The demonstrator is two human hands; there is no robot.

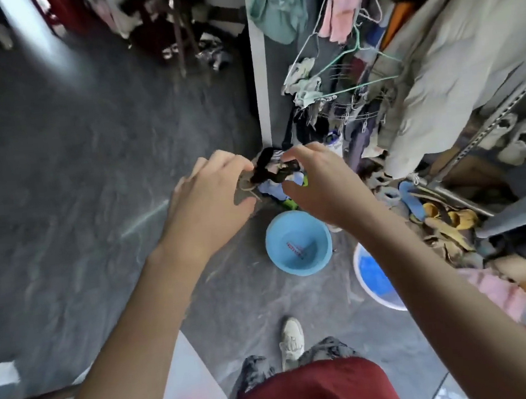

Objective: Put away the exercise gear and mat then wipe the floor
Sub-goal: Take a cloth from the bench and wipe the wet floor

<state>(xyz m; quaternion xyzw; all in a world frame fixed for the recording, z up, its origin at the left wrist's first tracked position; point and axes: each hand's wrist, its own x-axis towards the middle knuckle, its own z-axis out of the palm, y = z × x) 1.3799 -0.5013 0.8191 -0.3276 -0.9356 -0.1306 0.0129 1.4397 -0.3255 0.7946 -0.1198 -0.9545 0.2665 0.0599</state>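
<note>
**Both hands on a dark strap above the grey floor**

The person stood over the grey floor with both arms stretched forward; the left hand and the right hand met at a dark strap-like piece of gear, held in the air between them; the left hand's fingers were curled round its left end, and the right hand's fingers and thumb pinched its right end; what exactly the piece was could not be told, since it was small and partly hidden by the fingers; under the hands lay a small heap of blue and green cloth on the floor, at the foot of a pale upright panel; nearer the person stood a light blue basin with a small red-and-white thing in it, and to its right a white bucket with blue inside, partly behind the right forearm; to the right hung crowded clothes and wire hangers, with a jumble of shoes and slippers beneath them; one pale shoe on the person's foot showed below the basin, above a dark red garment at the bottom edge; no mat could be made out
</note>
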